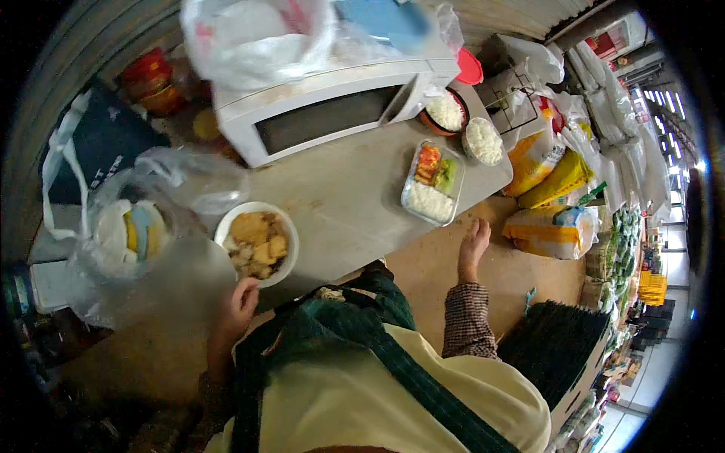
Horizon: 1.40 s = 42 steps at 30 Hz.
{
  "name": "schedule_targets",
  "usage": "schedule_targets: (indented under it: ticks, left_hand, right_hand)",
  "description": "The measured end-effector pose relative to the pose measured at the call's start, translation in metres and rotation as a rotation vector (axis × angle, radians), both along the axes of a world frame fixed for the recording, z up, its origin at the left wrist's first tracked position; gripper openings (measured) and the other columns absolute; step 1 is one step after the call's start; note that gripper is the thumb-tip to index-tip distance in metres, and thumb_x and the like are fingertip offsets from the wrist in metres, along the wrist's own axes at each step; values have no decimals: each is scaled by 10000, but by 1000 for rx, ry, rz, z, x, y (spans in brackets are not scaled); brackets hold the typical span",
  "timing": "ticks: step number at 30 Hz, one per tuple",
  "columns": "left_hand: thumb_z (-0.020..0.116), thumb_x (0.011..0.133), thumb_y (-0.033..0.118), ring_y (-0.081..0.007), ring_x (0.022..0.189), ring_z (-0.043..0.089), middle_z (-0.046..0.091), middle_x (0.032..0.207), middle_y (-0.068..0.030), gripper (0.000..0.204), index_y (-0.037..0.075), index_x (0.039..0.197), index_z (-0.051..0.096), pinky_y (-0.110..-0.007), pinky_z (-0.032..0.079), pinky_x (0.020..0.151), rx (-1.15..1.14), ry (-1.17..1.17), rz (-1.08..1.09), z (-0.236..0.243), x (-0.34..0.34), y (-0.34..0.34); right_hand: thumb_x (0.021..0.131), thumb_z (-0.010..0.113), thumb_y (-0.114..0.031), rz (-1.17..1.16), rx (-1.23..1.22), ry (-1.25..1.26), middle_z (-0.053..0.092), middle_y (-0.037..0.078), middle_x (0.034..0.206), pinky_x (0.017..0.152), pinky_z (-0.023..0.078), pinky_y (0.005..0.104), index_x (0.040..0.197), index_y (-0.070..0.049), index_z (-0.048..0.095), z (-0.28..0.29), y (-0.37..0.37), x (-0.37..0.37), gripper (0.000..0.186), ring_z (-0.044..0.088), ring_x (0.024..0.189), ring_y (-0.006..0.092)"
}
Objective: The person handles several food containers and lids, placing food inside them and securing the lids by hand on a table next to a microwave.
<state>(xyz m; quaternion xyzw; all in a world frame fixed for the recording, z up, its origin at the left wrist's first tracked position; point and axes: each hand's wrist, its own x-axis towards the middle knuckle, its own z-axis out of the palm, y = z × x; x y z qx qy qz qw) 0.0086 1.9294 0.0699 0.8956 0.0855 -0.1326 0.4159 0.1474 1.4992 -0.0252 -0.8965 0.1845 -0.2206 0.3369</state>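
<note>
My left hand is at the lower rim of a white bowl holding pale brown chunks of food, its fingers curled on the edge. My right hand hangs open past the table's front edge, below a glass container of rice, red food and greens. Behind that container stand a clear tub of rice and a dark round bowl of rice. A blurred grey patch hides part of the area left of my left hand.
A white microwave with bags on it stands at the back of the grey table. Plastic bags with plates and a dark tote are at left. Yellow sacks, wrapped stacks and a dark mat fill the right.
</note>
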Motion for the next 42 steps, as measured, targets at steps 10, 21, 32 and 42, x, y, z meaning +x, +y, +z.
schedule_targets:
  ticks: [10, 21, 32, 42]
  left_hand:
    - [422, 893, 317, -155, 1015, 442, 440, 1171, -88, 435, -8, 1180, 393, -260, 366, 834, -761, 235, 316, -122, 189, -263]
    - [554, 795, 172, -243, 1023, 482, 502, 1085, -183, 398, -30, 1118, 438, -335, 430, 780, -262, -313, 460, -129, 268, -252]
    - [626, 683, 171, -320, 879, 522, 533, 926, -172, 402, 2, 985, 420, -393, 412, 754, -120, -557, 537, -108, 344, -273]
    - [605, 673, 202, -367, 989, 465, 483, 1075, -239, 664, -27, 1215, 298, -415, 384, 828, -56, -460, 628, -140, 352, -277]
  right_hand:
    - [853, 458, -261, 505, 688, 704, 550, 105, 717, 486, 464, 287, 836, 67, 500, -48, -79, 112, 331, 562, 567, 168]
    - [808, 475, -165, 604, 572, 761, 547, 134, 668, 437, 474, 288, 821, 106, 497, -60, -79, 126, 272, 566, 542, 177]
    - [779, 506, -155, 682, 572, 687, 549, 117, 596, 433, 419, 299, 747, 120, 536, -56, -78, 135, 279, 523, 492, 167]
    - [754, 532, -113, 859, 574, 776, 556, 99, 603, 473, 419, 269, 723, 98, 547, -41, -140, 163, 214, 514, 518, 150]
